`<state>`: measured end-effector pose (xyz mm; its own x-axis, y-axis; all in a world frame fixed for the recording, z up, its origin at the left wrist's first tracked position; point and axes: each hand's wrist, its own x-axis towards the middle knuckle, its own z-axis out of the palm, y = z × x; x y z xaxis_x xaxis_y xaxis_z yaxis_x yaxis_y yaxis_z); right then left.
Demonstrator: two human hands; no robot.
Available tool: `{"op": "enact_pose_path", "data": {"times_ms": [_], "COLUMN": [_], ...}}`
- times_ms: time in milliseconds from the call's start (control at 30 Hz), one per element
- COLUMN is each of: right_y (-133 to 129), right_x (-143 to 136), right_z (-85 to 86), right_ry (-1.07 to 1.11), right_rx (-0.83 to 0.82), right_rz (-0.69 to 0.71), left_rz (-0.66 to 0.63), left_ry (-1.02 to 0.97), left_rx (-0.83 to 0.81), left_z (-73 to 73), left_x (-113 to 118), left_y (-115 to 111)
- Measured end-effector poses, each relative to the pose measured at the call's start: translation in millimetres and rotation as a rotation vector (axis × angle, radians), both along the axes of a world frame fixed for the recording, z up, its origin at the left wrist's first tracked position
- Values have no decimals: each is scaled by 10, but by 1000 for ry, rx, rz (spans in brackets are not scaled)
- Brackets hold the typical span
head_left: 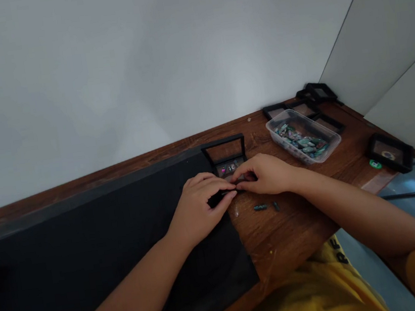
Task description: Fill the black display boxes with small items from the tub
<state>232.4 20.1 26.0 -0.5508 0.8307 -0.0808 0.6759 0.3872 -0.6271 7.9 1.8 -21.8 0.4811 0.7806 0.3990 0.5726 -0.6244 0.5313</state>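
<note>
My left hand (201, 205) and my right hand (265, 174) meet fingertip to fingertip at the front edge of an open black display case (242, 147). Both pinch at the same spot; whatever is between the fingers is too small to name. The case's framed lid stands tilted up behind, and several small shiny pieces (229, 168), one of them pink, lie inside it. My fingers hide the front of the case. Two small blue-green pieces, one longer (260, 207) and one short (276, 206), rest on the wooden table (288, 221) near my right wrist.
A clear plastic tub (330, 145) of blue-green pieces stands to the right. Behind it lie several black frames (276, 110). Another black case (389, 153) with a round item sits at the right edge, beside a green round label (375, 164). A black mat (90, 252) covers the left side.
</note>
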Motion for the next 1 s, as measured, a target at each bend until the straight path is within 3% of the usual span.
{"op": "enact_pose_path", "data": {"times_ms": [467,733,1000], "right_y": [17,28,20], "right_x": [62,90,105], "right_z": [52,91,117], "right_ry": [-10,20,-1], "right_rx": [64,6,8], "right_rz": [-21,-81,-94], "left_rz": [13,63,112], "left_ry": [0,195,129], "left_rx": [7,77,74], "left_z": [13,12,33], "left_x": [-50,-49,-27], "left_y": [32,4,-5]}}
